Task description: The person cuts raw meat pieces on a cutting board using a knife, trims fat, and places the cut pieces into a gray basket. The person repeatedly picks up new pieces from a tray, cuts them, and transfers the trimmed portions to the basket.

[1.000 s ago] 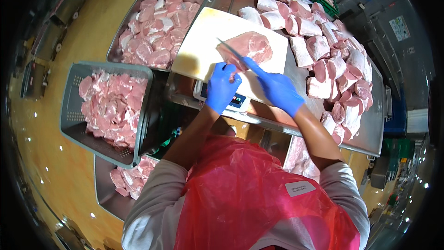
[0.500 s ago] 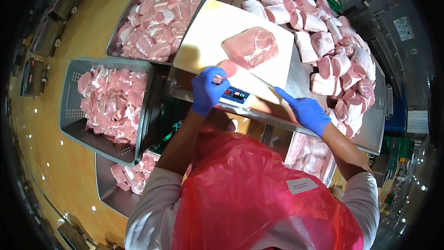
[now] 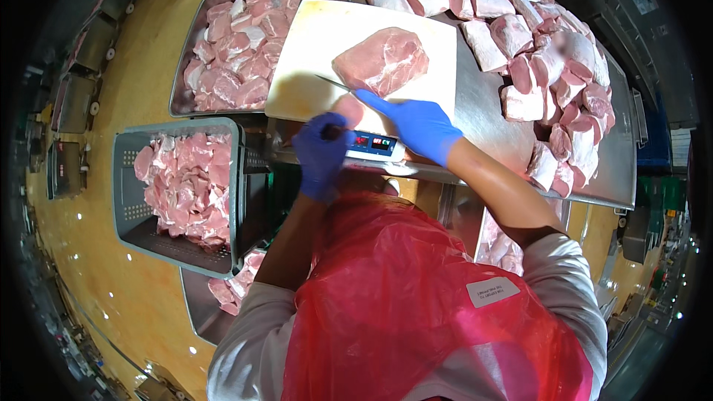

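Note:
My left hand (image 3: 323, 152), in a blue glove, is curled at the near edge of the white cutting board (image 3: 293, 100). Its fingertips close on a small pink slice of meat (image 3: 348, 109), part of which the fingers hide. My right hand (image 3: 425, 128), also gloved in blue, grips a knife (image 3: 332, 82), index finger stretched along it. The handle is hidden in the palm, and the thin blade points left across the board, above the slice. A large boneless piece of pork (image 3: 382, 61) lies on the board just beyond the blade.
A digital scale (image 3: 375, 145) shows at the board's near edge. Many pork cuts (image 3: 549, 59) are heaped on the steel table (image 3: 490, 130) to the right. At left stand a metal tray of meat (image 3: 182, 82) and a grey perforated crate (image 3: 126, 212) holding pink pieces.
My right hand with the knife has moved left and inward, so the blade now lies between the pork and the slice. My left hand has turned slightly, still at the slice.

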A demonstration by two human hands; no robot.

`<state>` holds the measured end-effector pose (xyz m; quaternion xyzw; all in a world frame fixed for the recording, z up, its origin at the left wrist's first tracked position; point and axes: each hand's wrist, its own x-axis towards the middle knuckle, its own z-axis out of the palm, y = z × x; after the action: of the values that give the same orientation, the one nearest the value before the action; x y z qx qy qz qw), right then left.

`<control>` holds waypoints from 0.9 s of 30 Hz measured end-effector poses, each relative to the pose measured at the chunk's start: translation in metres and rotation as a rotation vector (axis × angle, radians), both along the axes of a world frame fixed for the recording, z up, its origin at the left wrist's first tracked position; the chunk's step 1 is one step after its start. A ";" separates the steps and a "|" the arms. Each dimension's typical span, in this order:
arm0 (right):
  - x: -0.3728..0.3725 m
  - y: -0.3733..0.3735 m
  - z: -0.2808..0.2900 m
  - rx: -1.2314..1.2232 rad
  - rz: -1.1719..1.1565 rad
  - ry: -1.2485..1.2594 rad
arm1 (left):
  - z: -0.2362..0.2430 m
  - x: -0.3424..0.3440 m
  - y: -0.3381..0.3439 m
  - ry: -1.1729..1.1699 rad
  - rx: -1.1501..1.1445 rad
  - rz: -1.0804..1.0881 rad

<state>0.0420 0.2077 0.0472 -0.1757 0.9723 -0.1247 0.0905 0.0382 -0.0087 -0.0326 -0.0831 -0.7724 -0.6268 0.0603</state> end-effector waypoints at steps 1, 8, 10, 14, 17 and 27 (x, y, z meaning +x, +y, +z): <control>0.016 0.017 -0.003 -0.041 0.025 0.041 | -0.001 -0.004 -0.012 -0.038 0.048 0.027; 0.121 0.107 0.040 0.150 -0.135 -0.188 | 0.023 0.005 -0.204 0.148 0.085 0.470; 0.124 0.112 0.027 -0.066 -0.216 -0.072 | 0.029 0.016 -0.260 -0.018 -0.028 0.615; 0.104 0.084 0.023 -0.367 -0.474 0.076 | 0.052 0.015 -0.292 0.087 -0.992 0.184; 0.079 0.058 0.023 -0.474 -0.534 0.211 | 0.123 -0.024 -0.185 0.262 -0.607 0.261; 0.055 -0.005 0.048 -0.706 -0.568 0.208 | 0.003 -0.149 -0.015 0.276 -0.072 -0.391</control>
<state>0.0969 0.2025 0.0956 0.0661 0.8838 -0.4497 -0.1108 -0.1107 -0.0239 -0.0293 -0.3180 -0.7477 -0.5815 0.0399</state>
